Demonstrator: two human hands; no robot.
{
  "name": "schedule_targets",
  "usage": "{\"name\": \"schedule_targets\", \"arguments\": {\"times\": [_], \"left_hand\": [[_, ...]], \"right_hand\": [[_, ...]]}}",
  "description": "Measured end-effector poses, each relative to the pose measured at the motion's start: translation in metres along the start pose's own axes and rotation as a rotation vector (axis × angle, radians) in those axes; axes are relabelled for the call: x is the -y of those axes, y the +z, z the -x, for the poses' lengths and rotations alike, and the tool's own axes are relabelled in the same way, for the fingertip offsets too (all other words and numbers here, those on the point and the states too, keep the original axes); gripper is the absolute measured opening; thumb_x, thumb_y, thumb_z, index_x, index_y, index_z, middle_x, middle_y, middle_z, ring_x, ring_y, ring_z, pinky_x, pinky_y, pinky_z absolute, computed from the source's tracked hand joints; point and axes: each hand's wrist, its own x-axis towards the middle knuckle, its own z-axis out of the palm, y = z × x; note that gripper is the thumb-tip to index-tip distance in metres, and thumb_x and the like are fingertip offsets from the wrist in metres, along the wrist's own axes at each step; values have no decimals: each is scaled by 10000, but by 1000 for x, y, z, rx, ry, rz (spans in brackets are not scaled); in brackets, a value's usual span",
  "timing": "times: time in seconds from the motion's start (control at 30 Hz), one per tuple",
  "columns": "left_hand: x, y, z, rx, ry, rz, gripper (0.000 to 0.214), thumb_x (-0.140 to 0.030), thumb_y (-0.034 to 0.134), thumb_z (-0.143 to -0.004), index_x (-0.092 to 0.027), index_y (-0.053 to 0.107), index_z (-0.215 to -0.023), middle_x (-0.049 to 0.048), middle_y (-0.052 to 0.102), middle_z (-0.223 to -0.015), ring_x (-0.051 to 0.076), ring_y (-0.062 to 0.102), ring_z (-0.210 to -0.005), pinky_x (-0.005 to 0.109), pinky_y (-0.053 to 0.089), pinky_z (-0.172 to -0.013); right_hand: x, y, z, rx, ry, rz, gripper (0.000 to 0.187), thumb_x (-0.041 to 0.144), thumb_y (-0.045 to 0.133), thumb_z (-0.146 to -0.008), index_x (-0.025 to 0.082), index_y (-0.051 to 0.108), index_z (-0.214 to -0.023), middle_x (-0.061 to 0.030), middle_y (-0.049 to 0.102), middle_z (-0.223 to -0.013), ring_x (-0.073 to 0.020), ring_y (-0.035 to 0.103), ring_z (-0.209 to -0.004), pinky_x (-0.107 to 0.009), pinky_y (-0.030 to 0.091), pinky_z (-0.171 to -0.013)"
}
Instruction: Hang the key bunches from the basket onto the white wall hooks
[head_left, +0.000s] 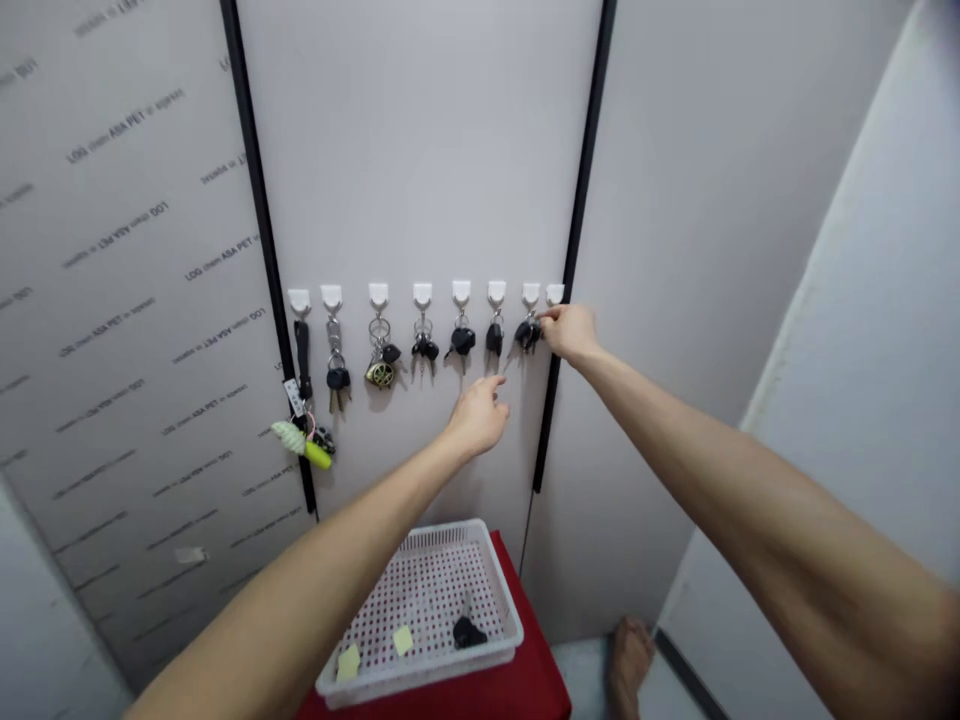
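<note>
Several bunches of keys hang in a row from white hooks on a pale wall panel. My right hand point(572, 333) is at the right end of the row, its fingertips pinched at the edge of a bunch of keys point(528, 333). Just above those fingers is the last white hook point(555, 293); anything hanging from it is hidden by the hand. My left hand point(480, 416) hovers lower, below a single black key point(494, 338), with index finger and thumb apart and nothing visible between them.
Below, a white perforated basket point(512, 610) rests on a red surface point(536, 670). Inside lie a black key point(469, 632) and yellow paper pieces point(403, 640). A green charm point(289, 437) hangs at the far left. A bare foot point(630, 660) shows lower right.
</note>
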Motion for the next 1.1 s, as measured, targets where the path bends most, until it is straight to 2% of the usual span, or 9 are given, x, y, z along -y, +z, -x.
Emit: {"name": "schedule_targets", "arguments": {"times": [0.13,0.2,0.33,0.43,0.5,0.7,0.83,0.97,1.1], "left_hand": [[52,10,45,196,-114,-15,349,-159,438,-619,-107,495,-959,88,551,-900,149,499,-780,256,368,-729],[82,17,74,343,-183,-45,328,-158,445,-607,-96,519,-920,81,574,-829,143,509,-725,241,381,-678],[124,33,126,564,-254,-179,307,-126,457,-553,-126,560,-842,39,586,-712,130,504,-619,211,374,-569],[135,42,146,636,-224,-252,293,-136,471,-521,-166,577,-792,3,572,-633,117,483,-559,188,342,-508],[135,46,151,646,-197,-280,287,-132,470,-509,-183,581,-768,-9,561,-596,113,470,-534,179,319,-482],[131,50,152,640,-223,-328,196,-115,437,-513,-160,586,-632,2,544,-538,110,447,-496,180,292,-458],[135,50,154,643,-248,-315,168,-143,435,-528,-140,578,-615,6,542,-539,108,429,-492,187,293,-452],[134,49,147,565,-240,-116,220,-115,435,-531,-135,567,-705,-4,563,-635,103,444,-560,178,327,-493],[115,46,118,437,-253,244,244,-73,397,-593,-114,550,-779,9,574,-723,99,474,-643,193,365,-584]], "right_hand": [[-15,9,44,-50,-73,-48,269,162,382,-656,132,504,-894,-61,545,-824,-124,488,-714,-253,361,-693],[-23,20,82,161,-125,-44,276,164,366,-667,120,488,-909,-79,541,-860,-132,483,-714,-256,362,-684],[-36,49,176,838,-296,-78,171,139,432,-616,146,575,-709,-37,598,-720,-124,512,-629,-216,383,-613],[-43,70,229,1074,-460,1,138,142,503,-539,163,597,-637,-28,606,-686,-142,520,-655,-223,367,-628],[-45,79,246,1133,-575,141,158,170,511,-531,173,603,-660,-44,606,-701,-170,513,-708,-269,334,-682],[-51,94,255,1160,-691,241,167,260,517,-540,226,606,-677,-31,609,-660,-191,500,-736,-348,259,-737],[-56,102,263,1199,-686,129,177,163,470,-552,200,612,-651,-15,605,-634,-146,507,-659,-280,309,-672],[-57,98,253,1218,-482,-93,172,109,439,-544,154,589,-614,2,580,-588,-89,475,-540,-183,337,-509],[-48,74,211,1044,-109,-411,115,171,434,-602,128,541,-603,19,526,-516,-66,444,-477,-175,357,-476]]}}
